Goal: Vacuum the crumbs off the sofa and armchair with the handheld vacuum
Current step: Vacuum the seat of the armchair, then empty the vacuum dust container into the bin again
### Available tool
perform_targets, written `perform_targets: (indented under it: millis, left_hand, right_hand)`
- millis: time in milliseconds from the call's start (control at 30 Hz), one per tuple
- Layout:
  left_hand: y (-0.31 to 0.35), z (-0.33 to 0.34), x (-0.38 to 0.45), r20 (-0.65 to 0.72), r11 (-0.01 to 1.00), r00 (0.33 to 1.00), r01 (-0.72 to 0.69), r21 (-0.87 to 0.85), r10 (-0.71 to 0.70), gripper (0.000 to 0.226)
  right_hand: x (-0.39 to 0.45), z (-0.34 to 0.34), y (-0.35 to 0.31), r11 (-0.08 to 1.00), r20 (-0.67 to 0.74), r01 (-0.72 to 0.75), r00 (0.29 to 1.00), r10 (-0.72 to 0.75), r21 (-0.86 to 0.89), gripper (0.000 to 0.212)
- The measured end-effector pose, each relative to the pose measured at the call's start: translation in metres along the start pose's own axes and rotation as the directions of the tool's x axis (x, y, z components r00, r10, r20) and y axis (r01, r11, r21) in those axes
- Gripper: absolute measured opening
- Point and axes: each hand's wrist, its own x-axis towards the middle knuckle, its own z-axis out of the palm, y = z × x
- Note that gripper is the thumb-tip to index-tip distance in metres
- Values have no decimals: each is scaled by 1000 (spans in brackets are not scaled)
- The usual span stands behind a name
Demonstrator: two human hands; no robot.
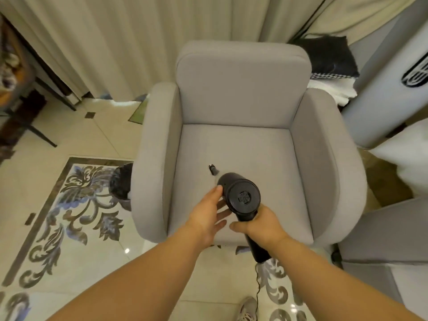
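Right hand [261,224] clenched round handheld vacuum [240,195] handle; left hand [209,213] relaxed, touching body. Sweep nozzle low across armchair [243,144] seat.

one head-worn view looks steeply down, close over the armchair [243,144] seat.

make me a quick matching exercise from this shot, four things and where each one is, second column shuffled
1. handheld vacuum
2. left hand
3. armchair
4. black bin

a. on the floor beside the chair's arm
b. in front of the curtains
c. gripped by the right hand, over the seat
d. fingers straight, touching the vacuum's body

Pairs: 1-c, 2-d, 3-b, 4-a
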Motion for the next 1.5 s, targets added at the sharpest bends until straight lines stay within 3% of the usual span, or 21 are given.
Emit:
perform_targets:
  millis: [167,300,467,800,1067,1267,1500]
  left_hand:
    - [71,-84,-54,41,985,984,-172,-26,173,43]
    - [114,-160,-85,-9,974,974,-226,-6,226,43]
    - [127,-218,-96,7,987,987,-160,34,160,46]
    - [158,-279,-70,-94,991,992,-76,106,86,49]
    - [196,-316,-24,-261,984,965,23,178,25,40]
    - [215,-348,10,-299,975,954,85,205,-20,40]
    - [250,-378,86,-228,881,973,82,466,30,48]
  right_hand:
    - [-42,61,-103,980,-30,144,990,-141,138,43]
    - [-54,122,-167,979,45,159,985,-166,129,39]
    - [-57,165,-201,991,135,119,983,-125,56,21]
    - [-1,195,-227,999,234,45,971,-45,8,17]
    - [60,208,-260,998,305,-7,952,-13,63,22]
    - [89,214,-282,981,309,-107,950,52,163,23]
    - [118,224,-303,956,243,-200,959,146,214,16]
